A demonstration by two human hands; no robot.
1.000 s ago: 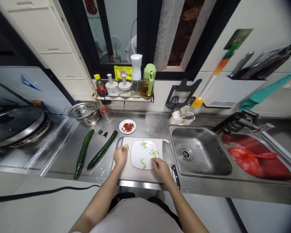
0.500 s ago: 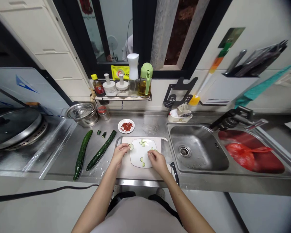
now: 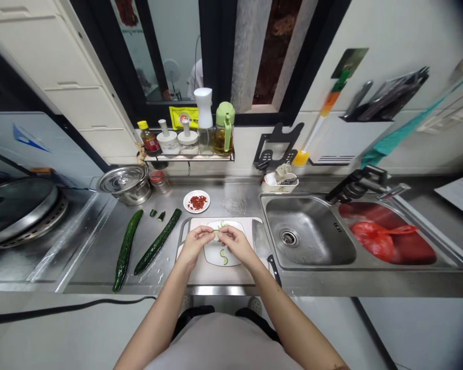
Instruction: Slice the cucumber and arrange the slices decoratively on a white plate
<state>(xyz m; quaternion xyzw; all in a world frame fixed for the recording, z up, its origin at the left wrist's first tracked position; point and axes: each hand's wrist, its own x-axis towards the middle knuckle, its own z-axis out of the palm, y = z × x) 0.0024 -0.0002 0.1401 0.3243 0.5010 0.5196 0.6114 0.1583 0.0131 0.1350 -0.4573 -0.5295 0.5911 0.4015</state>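
Both hands meet over a white plate (image 3: 213,255). My left hand (image 3: 196,242) pinches a thin round cucumber slice (image 3: 216,235) from the left. The fingertips of my right hand (image 3: 236,243) are closed on the slice's other side. Below them, cut cucumber pieces (image 3: 223,254) with green rims lie on the plate, some at its far edge. The plate rests on a pale cutting board (image 3: 200,275). A knife (image 3: 273,270) with a black handle lies along the board's right side.
Two whole cucumbers (image 3: 128,252) and two small end pieces lie to the left. Behind the board stands a small dish (image 3: 187,202) of chopped red bits. A lidded steel pot (image 3: 133,192) is at the back left, a double sink (image 3: 312,259) at the right. Above hangs a condiment rack (image 3: 193,158).
My hands have come together over the plate, the left bringing the cucumber slice rightward. My right hand, earlier at the plate's right side, now grips the slice too. The view has shifted slightly.
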